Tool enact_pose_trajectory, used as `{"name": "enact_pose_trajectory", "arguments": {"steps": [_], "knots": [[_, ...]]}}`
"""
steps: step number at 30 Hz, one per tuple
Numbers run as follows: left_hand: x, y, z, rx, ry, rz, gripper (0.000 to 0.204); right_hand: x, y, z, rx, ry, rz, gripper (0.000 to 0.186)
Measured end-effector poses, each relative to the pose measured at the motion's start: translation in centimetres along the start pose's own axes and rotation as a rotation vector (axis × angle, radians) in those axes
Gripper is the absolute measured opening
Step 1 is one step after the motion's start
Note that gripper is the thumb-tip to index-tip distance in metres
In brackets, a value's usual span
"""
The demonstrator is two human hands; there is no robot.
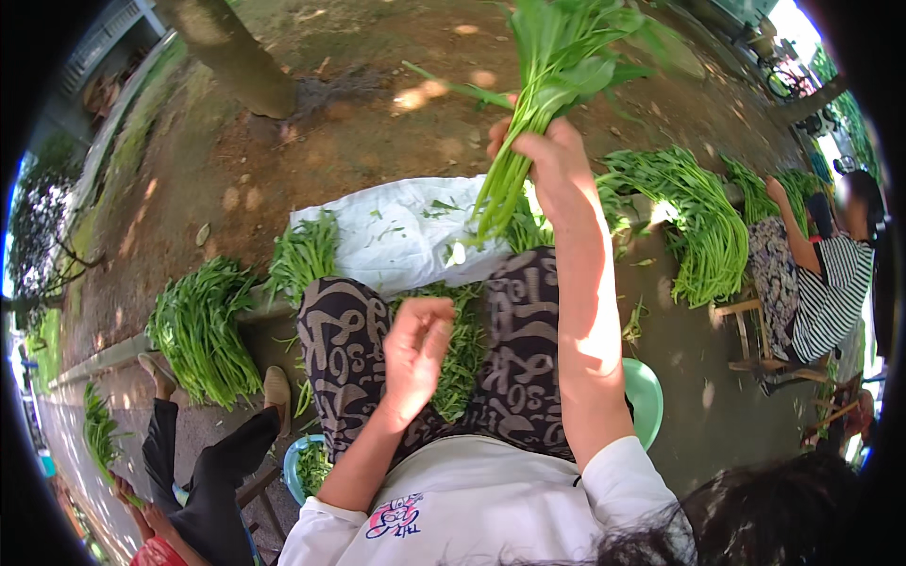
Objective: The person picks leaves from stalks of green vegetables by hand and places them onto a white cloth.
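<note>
One stretch of brown earth [377, 123]: spread from 10 to 1 o'clock, with a tree trunk [226, 57] rising between 10 and 11.
Co-worker in stripes [830, 292]: seated at 3 o'clock.
Co-worker in dark trousers [212, 481]: at 8 o'clock, greens in hand.
White sheet [377, 250]: just toward 11 from centre, beyond the knees, strewn with leaf scraps.
Right-hand pile [703, 241]: long-stemmed greens, between 2 and 3 o'clock.
Left-hand pile [203, 330]: similar greens, between 8 and 9.
Loose leaves [462, 363]: heaped between the patterned thighs [344, 344], toward 6 from centre.
Held bunch [557, 90]: at 1 o'clock, raised, leaves toward 12, stem ends toward 7, over the sheet's edge.
Green basin [645, 391]: at 4 o'clock.
Blue basin [293, 472]: at 7, greens inside.
Right hand [555, 160]: at 1 o'clock, gripping the bunch around its stems.
Left hand [418, 354]: near centre toward 7, fingers curled above the lap; cannot tell whether anything is pinched inside.
</note>
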State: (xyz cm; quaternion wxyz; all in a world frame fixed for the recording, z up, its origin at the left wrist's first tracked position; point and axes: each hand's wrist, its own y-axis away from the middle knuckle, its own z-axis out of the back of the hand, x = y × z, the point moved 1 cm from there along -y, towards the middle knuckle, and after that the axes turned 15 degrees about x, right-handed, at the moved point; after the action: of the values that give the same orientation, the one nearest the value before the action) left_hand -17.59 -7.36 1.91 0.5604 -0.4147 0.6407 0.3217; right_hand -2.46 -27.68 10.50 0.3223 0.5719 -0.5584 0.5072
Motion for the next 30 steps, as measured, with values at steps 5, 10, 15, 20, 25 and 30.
{"name": "enact_pose_trajectory", "arguments": {"steps": [5, 10, 15, 20, 25, 30], "knots": [[-2.8, -1.7, 7.0, -0.323, -0.49, -0.204, 0.026, -4.5, 3.9, -5.8, 0.128, 0.017, -0.262, 0.046], [0.5, -2.8, 7.2, -0.1, -0.443, 0.101, 0.047, -12.1, 7.2, -6.7, 0.289, 0.163, -0.355, 0.023], [5.6, -1.9, 5.2, -0.015, 0.374, 0.192, 0.089, -15.0, 9.3, -8.6, 0.423, 0.874, -0.34, 0.032], [6.6, -1.8, 5.3, -0.184, 0.603, 0.236, 0.042, -14.7, 10.6, -8.9, 0.474, 0.795, -0.308, 0.048], [6.1, -2.5, 7.0, -0.299, 0.696, 0.104, 0.034, -14.6, 10.8, -8.4, 0.41, 0.701, -0.229, 0.045], [5.5, -2.8, 7.7, -0.286, 0.791, 0.049, 0.035, -15.2, 10.9, -7.8, 0.396, 0.511, -0.376, 0.033]]}}
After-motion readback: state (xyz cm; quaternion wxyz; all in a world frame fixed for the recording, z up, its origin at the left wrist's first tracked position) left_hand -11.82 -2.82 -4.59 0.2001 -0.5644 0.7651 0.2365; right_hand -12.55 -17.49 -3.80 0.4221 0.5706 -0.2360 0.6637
